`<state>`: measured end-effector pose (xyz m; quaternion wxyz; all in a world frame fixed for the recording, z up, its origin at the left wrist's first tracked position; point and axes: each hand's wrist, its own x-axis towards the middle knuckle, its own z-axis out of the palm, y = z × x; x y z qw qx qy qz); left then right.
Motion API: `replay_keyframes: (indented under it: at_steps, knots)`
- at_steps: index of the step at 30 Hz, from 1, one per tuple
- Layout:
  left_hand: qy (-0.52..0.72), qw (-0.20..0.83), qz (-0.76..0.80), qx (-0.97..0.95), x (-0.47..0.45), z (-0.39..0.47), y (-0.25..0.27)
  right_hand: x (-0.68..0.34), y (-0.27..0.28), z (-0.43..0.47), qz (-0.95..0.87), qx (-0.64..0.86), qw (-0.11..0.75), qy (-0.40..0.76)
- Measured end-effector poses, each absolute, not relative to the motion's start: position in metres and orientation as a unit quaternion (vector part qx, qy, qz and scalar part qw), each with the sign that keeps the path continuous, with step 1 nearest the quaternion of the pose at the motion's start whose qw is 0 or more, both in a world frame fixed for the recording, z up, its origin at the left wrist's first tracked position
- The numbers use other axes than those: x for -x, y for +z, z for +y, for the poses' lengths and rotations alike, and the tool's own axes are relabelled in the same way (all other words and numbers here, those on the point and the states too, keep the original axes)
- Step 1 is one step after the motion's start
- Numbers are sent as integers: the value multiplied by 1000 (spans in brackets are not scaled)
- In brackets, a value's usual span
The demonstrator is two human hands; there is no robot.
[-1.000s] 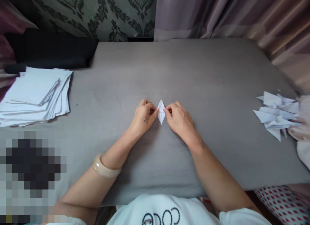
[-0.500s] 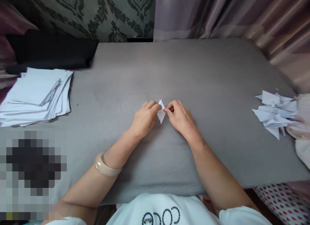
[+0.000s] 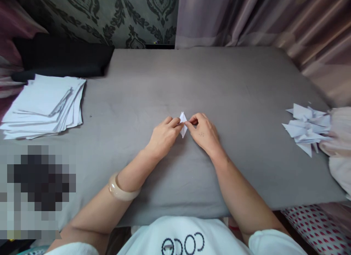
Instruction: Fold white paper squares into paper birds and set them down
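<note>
A small piece of folded white paper (image 3: 183,131), shaped like a narrow diamond, stands point-up between my hands at the middle of the table. My left hand (image 3: 165,134) pinches its left edge, fingers curled over the paper. From the other side, my right hand (image 3: 204,133) grips the right edge between thumb and forefinger. The fingertips hide the paper's middle; its top and bottom points show. A pale bangle circles my left wrist.
A stack of white paper sheets (image 3: 46,105) lies at the left, before a folded black cloth (image 3: 63,57). Several folded white paper pieces (image 3: 309,125) are heaped at the right, beside pale fabric (image 3: 338,145). Grey cloth (image 3: 219,79) covers the table. A pixelated patch masks the lower left.
Both hands stay on the folded paper, and their fingertips have come slightly closer together across its middle. The whole view has shifted a little.
</note>
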<state>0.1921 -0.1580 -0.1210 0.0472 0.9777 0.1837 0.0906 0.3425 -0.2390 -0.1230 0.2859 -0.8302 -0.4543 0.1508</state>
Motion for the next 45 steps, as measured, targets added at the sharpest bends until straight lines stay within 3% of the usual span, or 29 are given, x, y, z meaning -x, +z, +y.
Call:
replay_keyframes:
  at_steps: [12, 20, 28, 31, 37, 41, 45]
  knots:
    - [112, 105, 251, -956, -186, -164, -118, -345, -122, -240, -464, 823, 281, 164]
    - [211, 330, 390, -833, -199, -150, -123, -341, -122, -240, -465, 829, 269, 152]
    - [224, 346, 387, -825, -205, -147, -133, -336, -120, -241, -472, 822, 280, 149]
    - [248, 409, 371, -796, -205, -147, -131, -338, -124, -242, -463, 810, 324, 161]
    - [320, 662, 362, -573, -210, -149, -124, -339, -127, -237, -362, 711, 529, 289]
    - [355, 726, 326, -491, -211, -150, -120, -328, -121, -234, -283, 633, 594, 407]
    - [328, 736, 304, -509, -211, -153, -121, -322, -120, -234, -293, 629, 616, 374]
